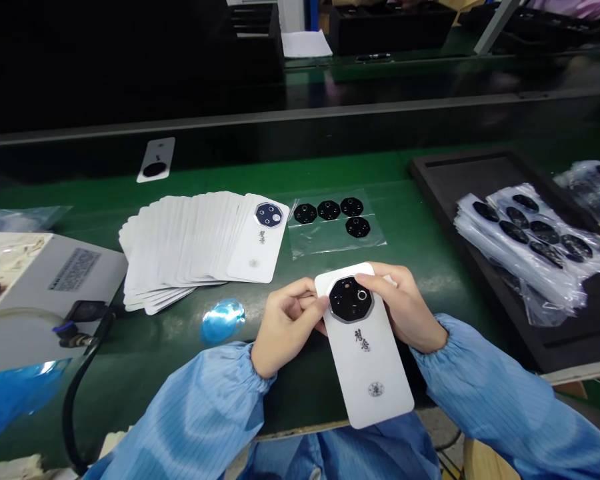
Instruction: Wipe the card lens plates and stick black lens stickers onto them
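I hold a white phone back cover (369, 360) over the near edge of the green bench. A black octagonal camera lens piece (351, 299) sits on its upper end. My left hand (285, 327) is closed, pinching the cover's left edge beside the lens piece. My right hand (405, 307) grips the cover's top right, with its forefinger lying on the lens piece. Behind my hands lies a clear sheet (336, 230) carrying several more black lens pieces.
A fanned stack of white back covers (195, 243) lies left of the sheet, and one single cover (156, 160) rests farther back. A blue film scrap (223, 320) lies near my left hand. A black tray (570, 333) at right holds bagged lens sheets (530, 240). A grey device (55, 287) with a hose sits left.
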Demonstrator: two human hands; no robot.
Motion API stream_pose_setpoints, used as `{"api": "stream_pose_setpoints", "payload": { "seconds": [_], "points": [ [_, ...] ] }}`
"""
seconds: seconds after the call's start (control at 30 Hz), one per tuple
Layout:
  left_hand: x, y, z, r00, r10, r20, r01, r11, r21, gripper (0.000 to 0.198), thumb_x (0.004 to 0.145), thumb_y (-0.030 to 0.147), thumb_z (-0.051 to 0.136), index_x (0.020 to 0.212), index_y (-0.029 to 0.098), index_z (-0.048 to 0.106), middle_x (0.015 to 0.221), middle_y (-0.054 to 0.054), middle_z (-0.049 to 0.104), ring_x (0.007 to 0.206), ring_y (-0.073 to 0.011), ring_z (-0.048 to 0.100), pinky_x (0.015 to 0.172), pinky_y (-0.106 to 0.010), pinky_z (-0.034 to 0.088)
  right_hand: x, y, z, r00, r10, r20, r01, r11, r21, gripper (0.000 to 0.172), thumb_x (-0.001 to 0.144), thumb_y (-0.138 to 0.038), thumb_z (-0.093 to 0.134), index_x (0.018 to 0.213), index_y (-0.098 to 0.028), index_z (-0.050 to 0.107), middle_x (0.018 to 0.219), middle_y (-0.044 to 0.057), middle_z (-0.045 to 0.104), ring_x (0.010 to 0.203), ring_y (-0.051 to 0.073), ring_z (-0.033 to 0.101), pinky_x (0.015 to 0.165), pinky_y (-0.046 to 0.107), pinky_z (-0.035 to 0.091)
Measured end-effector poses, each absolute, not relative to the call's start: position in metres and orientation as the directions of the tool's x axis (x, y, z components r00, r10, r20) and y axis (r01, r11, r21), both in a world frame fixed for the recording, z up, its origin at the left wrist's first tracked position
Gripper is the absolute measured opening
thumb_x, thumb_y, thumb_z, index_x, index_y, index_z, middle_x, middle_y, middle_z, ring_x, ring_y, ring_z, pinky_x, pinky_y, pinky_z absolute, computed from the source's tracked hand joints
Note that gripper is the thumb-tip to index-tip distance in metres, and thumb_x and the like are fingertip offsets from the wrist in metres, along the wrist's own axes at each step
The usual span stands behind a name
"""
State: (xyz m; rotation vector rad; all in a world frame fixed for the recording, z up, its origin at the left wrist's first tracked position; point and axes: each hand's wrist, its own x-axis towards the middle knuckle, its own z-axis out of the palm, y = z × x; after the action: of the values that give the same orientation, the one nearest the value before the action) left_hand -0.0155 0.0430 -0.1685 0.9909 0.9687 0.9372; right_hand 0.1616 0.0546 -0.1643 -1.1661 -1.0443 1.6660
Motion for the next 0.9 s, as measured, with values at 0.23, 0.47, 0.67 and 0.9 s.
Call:
{"api": "stream_pose_setpoints", "payload": {
  "seconds": [0.23,0.47,0.67,0.9],
  "points": [
    [-0.0162,0.0428,-0.1703,0.255,0.948,-0.191,-0.217,0.249,0.944,0.013,0.085,0.02,0.058,0.073,0.015,0.058,0.056,0.005,0.06,0.047,-0.0069,0.057,0.041,-0.015,0.049,0.1618,0.0523,-0.1652,-0.281,0.929,-0.241,-0.189,-0.299,-0.935,0.026,0.085,-0.036,0.06,0.072,-0.014,0.061,0.06,-0.001,0.052,0.051,0.009,0.047,0.045,0.021,0.033],
    [-0.0179,0.0425,-0.1739,0.285,0.931,-0.229,-0.252,0.303,0.919,0.012,0.086,0.022,0.058,0.075,0.016,0.061,0.058,0.006,0.061,0.044,-0.0066,0.056,0.039,-0.015,0.049,0.1612,0.0534,-0.1586,-0.282,0.938,-0.199,-0.192,-0.259,-0.947,0.025,0.086,-0.03,0.059,0.066,-0.014,0.06,0.06,-0.003,0.051,0.052,0.006,0.044,0.046,0.018,0.033],
    [-0.0182,0.0422,-0.1722,0.301,0.92,-0.249,-0.26,0.33,0.907,0.012,0.086,0.022,0.058,0.076,0.017,0.062,0.057,0.006,0.059,0.044,-0.0058,0.053,0.039,-0.014,0.047,0.1618,0.0518,-0.1583,-0.262,0.95,-0.172,-0.167,-0.221,-0.961,0.025,0.086,-0.03,0.058,0.067,-0.015,0.06,0.063,-0.003,0.052,0.055,0.006,0.045,0.048,0.019,0.034],
    [-0.0198,0.0407,-0.1694,0.314,0.915,-0.255,-0.259,0.34,0.904,0.015,0.085,0.026,0.06,0.074,0.018,0.061,0.054,0.006,0.057,0.044,-0.0061,0.052,0.04,-0.015,0.045,0.1636,0.0452,-0.1589,-0.266,0.945,-0.191,-0.199,-0.248,-0.948,0.032,0.088,-0.035,0.054,0.063,-0.015,0.052,0.058,-0.002,0.047,0.051,0.008,0.041,0.046,0.022,0.031]
  ]
}}
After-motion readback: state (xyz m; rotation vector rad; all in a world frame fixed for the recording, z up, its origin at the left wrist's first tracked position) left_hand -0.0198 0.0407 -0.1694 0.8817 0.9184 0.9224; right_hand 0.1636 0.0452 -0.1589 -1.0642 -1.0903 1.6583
